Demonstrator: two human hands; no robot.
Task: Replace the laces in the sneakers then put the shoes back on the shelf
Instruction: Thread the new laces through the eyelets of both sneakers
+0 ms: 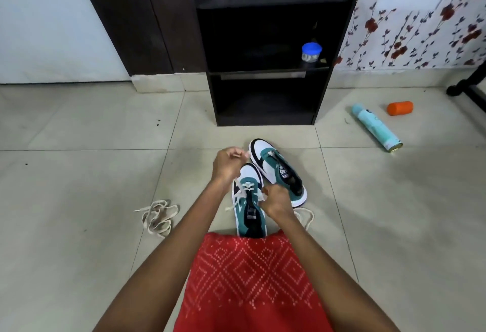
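On my feed the near sneaker [251, 220] sits on the floor tiles [79, 174], just beside the far sneaker [278, 171], both before the dark shelf [265, 118]. The left hand [227, 164] pinches a white lace [246, 187] end above the toe. The right hand [276, 199] is curled at the eyelets, seemingly gripping the other end.

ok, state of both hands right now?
left hand: closed, pinching the lace by its end.
right hand: closed, pinching the lace at the near sneaker.
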